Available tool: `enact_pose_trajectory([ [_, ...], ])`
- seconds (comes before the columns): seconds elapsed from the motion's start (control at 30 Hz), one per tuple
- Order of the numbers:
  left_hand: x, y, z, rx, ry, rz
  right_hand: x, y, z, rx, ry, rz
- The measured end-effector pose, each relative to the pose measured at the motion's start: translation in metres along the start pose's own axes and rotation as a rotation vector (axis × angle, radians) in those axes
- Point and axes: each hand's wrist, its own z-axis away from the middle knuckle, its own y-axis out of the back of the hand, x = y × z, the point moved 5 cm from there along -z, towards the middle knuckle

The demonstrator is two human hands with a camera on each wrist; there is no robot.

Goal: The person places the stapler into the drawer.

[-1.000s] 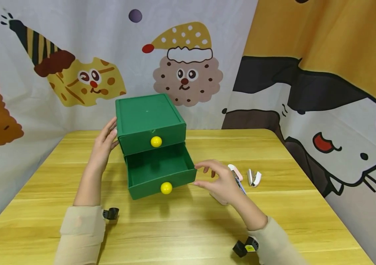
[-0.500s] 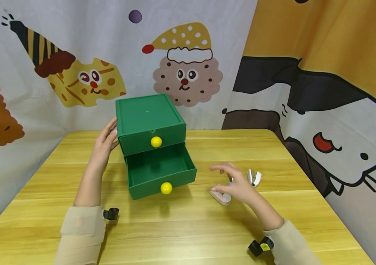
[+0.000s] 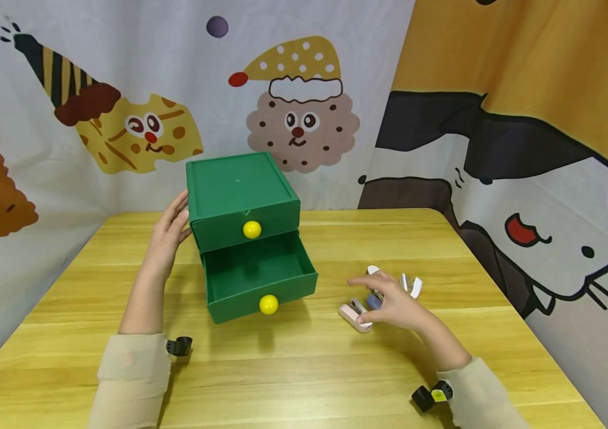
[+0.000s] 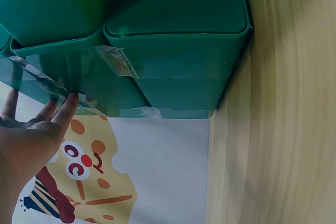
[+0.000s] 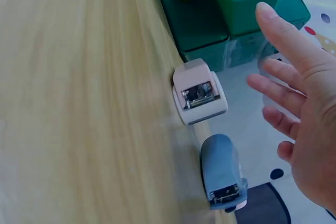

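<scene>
Resting L hand (image 3: 167, 241) on L side of drawer box (image 3: 242, 185), w/ fingers extended, gripping nil. Holding R hand (image 3: 397, 302) nr. pink stapler (image 5: 193, 80) & blue stapler (image 5: 219, 163), R of box, w/ fingers apart, gripping nil.

In the head view, the right hand (image 3: 397, 304) hides part of the blue stapler (image 3: 374, 301) and of the pale stapler (image 3: 373, 270) behind it. The left wrist view crops the green drawer unit (image 4: 178, 59) at its top edge and the left hand (image 4: 31, 142) at its left.
</scene>
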Motion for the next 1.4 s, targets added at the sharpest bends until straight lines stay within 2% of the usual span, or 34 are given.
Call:
enact_pose_trajectory([
  [0.23, 0.000, 0.001, -0.001, 0.004, -0.006, 0.000, 0.013, -0.005, 0.003, -0.091, -0.042, 0.089],
  [0.43, -0.001, 0.001, -0.001, 0.001, -0.007, -0.005, 0.019, -0.008, 0.005, -0.125, -0.009, 0.122],
  [0.73, 0.000, 0.001, 0.000, 0.000, -0.008, -0.009, 0.022, -0.009, 0.006, -0.175, -0.030, 0.181],
  [0.97, 0.000, 0.000, 0.000, 0.000, -0.001, -0.009, 0.023, -0.012, 0.007, -0.181, -0.024, 0.223],
  [1.2, -0.001, 0.001, -0.001, -0.005, -0.003, -0.004, 0.023, -0.013, 0.007, -0.164, -0.031, 0.179],
  [1.4, -0.002, 0.001, -0.001, -0.003, 0.001, -0.003, 0.022, -0.011, 0.007, -0.116, -0.055, 0.138],
])
